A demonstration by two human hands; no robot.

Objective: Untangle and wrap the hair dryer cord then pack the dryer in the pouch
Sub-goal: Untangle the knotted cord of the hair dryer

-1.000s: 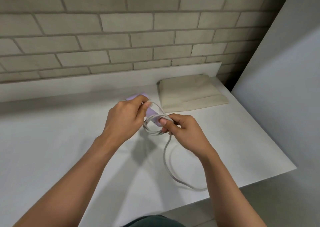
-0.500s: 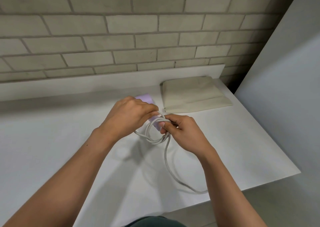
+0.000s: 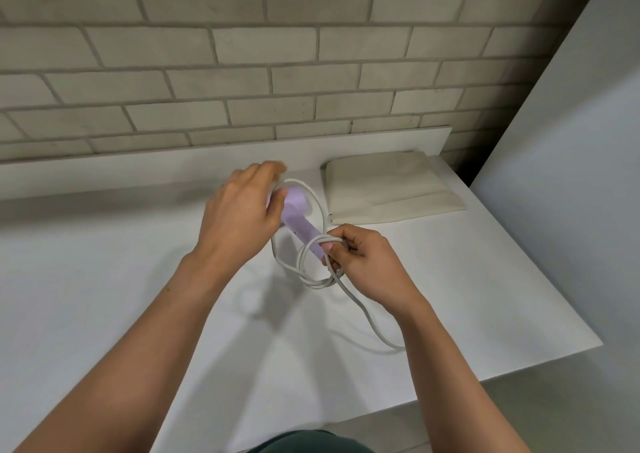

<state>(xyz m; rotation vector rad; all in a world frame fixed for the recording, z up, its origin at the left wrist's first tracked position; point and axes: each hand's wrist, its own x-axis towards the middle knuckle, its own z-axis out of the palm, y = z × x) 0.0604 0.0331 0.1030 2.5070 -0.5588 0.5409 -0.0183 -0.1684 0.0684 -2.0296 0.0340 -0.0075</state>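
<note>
1. Right hand: fingers pinched tight on the white cord, clamping gathered loops against the lilac hair dryer handle's near end.
2. Left hand: fingers loosely curled, carrying one big loop over the dryer's far end.
3. The dryer's head hides behind the left hand; fingertips blur.
4. The dryer's long axis runs far-left to near-right, just above the white counter.
5. The beige pouch lies flat, far right.

Left hand raised, fingers curled; right hand pinched closed.
</note>
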